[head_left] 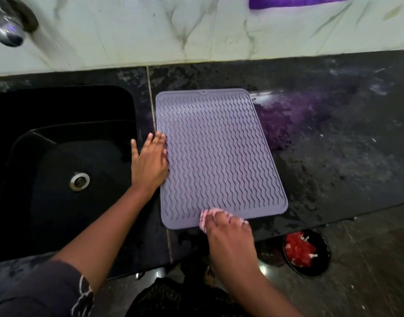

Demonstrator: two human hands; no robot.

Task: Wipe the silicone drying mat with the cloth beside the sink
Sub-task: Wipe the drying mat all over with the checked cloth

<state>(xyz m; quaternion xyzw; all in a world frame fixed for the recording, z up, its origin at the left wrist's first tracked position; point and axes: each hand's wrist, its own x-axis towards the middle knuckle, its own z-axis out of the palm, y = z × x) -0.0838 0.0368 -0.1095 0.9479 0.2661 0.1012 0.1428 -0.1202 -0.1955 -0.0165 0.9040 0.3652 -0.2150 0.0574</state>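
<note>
The drying mat (221, 156) (lilac, with wavy ridges) is laid flat on the dark bench (333, 145), just beside the black sink (59, 156). The left hand (150, 161) is spread flat, fingers released, and is pressed against the mat's left edge. The right hand (228, 234) is closed over a bunched pink-and-white cloth (207, 218), which is held against the mat's near edge. The bench around the mat is seen to be wet. A tap (8, 30) is mounted on the tiled wall above the sink. A dark bowl (322, 255) of red pieces is seen below the bench edge.
</note>
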